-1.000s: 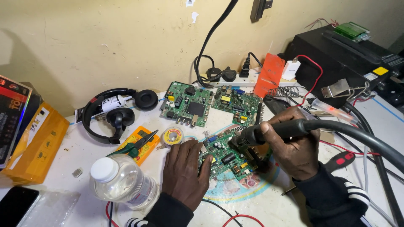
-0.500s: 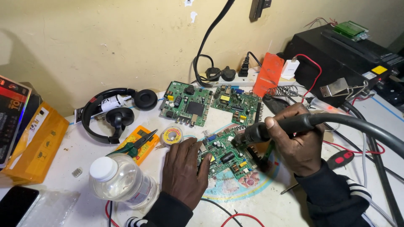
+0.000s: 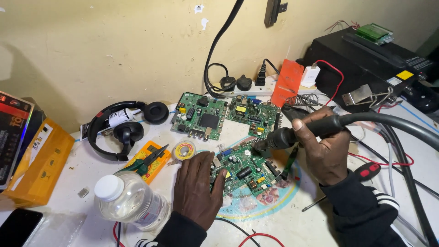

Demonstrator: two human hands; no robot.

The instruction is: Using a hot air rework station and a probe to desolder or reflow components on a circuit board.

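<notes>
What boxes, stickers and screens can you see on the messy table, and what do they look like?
Yellow box: far left, cardboard, rectangular.
Dark box: behind the yellow box, black and red, glossy.
Phone: bottom left corner, flat, its screen black.
Yellow sticker: on the black case at right, small rectangle.
White label: on the black headphones, paper strip.

- A small green circuit board [image 3: 244, 168] lies flat on the white table, studded with black chips, capacitors and yellow parts; its left edge is pressed under fingers
- A black hot-air handle [image 3: 297, 132] with a thick grey hose hangs tilted; its dark nozzle points down-left, just above the board's upper edge
</notes>
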